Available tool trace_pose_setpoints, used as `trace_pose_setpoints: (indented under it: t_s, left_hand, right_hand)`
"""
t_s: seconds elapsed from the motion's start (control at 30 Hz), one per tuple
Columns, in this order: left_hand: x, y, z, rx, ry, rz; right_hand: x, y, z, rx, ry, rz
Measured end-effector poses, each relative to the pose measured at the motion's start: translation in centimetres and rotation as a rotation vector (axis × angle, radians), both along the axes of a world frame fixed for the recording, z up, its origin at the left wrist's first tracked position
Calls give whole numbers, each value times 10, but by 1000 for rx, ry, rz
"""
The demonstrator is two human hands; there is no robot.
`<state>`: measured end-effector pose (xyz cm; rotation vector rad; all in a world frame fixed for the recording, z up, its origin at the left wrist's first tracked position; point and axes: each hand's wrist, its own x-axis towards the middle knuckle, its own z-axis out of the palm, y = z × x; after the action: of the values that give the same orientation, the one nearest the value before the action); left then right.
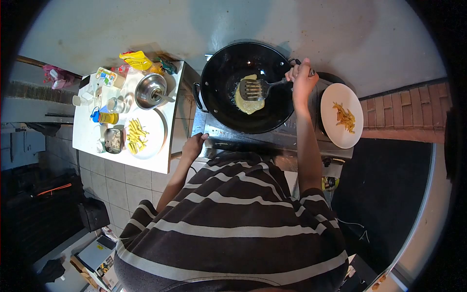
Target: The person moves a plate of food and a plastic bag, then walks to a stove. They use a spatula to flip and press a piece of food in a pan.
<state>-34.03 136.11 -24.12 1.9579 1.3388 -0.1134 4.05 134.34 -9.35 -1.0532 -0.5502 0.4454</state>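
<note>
My right hand is closed around the handle of a slotted spatula. The spatula's metal head lies over a flat yellow piece of food, which looks like egg, inside a black wok. Food edges show around the head and through its slots. The wok sits on a metal stove, its left loop handle pointing away from me. At the stove's front left corner is my left hand, fingers curled together; what they grip, if anything, is too small to tell.
Right of the wok stands a white plate with browned fries. On the left, a white table holds a plate of pale cut strips, a metal bowl, an oil bottle, jars and a yellow packet. A wall rises behind the stove.
</note>
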Motion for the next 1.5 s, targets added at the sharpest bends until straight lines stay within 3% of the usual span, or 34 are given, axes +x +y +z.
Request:
trace_pose_setpoints:
  t_s: [1.5]
  left_hand:
    - [-4, 0, -12, 17, -40, 12]
  right_hand:
    - [-2, -1, -2, 10, -4, 1]
